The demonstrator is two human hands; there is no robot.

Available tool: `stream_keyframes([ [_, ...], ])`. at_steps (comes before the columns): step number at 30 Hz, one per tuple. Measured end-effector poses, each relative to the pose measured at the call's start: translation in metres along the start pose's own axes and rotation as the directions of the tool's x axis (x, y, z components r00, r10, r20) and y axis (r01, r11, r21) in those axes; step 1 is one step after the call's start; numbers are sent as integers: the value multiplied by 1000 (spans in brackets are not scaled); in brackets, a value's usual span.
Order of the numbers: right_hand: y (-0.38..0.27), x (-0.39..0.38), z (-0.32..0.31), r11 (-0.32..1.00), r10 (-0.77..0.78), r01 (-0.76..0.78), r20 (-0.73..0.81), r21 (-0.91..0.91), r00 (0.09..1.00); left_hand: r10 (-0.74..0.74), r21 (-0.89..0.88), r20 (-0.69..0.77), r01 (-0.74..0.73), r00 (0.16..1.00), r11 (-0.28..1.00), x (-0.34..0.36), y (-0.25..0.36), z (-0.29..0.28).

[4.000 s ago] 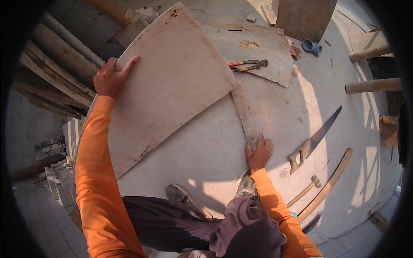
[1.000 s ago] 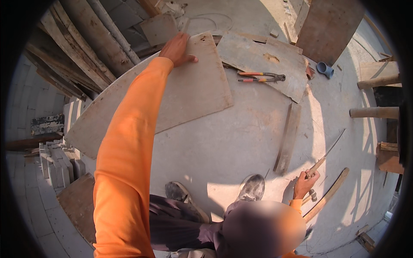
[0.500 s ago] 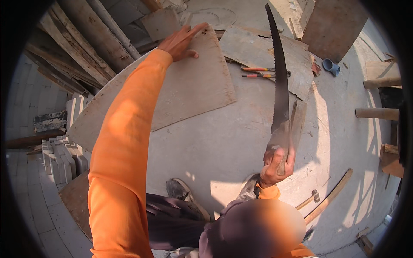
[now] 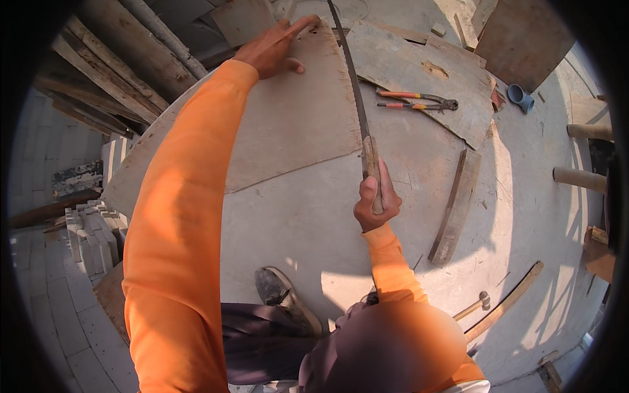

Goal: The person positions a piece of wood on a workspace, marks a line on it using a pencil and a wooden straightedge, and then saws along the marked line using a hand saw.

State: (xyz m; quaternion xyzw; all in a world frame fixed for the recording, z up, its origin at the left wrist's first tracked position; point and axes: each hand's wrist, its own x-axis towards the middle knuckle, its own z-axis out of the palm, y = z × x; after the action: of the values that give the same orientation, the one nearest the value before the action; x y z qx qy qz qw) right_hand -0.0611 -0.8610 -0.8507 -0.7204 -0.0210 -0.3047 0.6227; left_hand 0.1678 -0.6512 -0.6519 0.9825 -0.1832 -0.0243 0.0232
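Observation:
A large plywood sheet point(image 4: 288, 124) with a rough right edge lies in front of me. My left hand point(image 4: 268, 52) rests on its far part with fingers spread. My right hand point(image 4: 378, 204) is closed round the wooden handle of a hand saw point(image 4: 354, 85). Seen edge-on, the saw's dark blade runs away from me along the sheet's right edge; whether its teeth touch the wood I cannot tell. Right of the blade, orange-handled pincers point(image 4: 419, 101) lie partly on another worn board point(image 4: 426, 72).
A short wood strip point(image 4: 455, 206), a hammer point(image 4: 476, 304) and a curved wooden stick point(image 4: 504, 301) lie on the floor to the right. A blue plastic pipe piece point(image 4: 520, 98) sits farther off. Planks point(image 4: 124, 59) lean at the far left, above stacked pale blocks point(image 4: 95, 236).
My right hand has swung the saw left to the plywood's edge, turning its blade from broadside to edge-on. The pincers and wood strip are now uncovered. The left hand stays on the sheet.

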Motion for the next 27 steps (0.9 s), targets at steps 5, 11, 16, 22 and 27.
stream_keyframes([
  [5,10,-5,3,1000,23,-23,-10,-12,1000,14,12,-17,-14,1000,1000,2,-1,5],
  [11,15,-10,10,1000,-10,10,-23,2,1000,34,36,-23,-33,999,999,6,-6,5],
  [16,17,-13,16,1000,-26,27,-40,14,999,41,61,51,-44,998,997,7,1,-5],
  [22,18,-16,13,999,-34,34,-12,4,999,6,99,176,-24,984,995,13,9,-18],
  [27,14,-17,10,1000,-18,19,-12,15,1000,35,109,106,-47,994,993,12,6,-15],
])
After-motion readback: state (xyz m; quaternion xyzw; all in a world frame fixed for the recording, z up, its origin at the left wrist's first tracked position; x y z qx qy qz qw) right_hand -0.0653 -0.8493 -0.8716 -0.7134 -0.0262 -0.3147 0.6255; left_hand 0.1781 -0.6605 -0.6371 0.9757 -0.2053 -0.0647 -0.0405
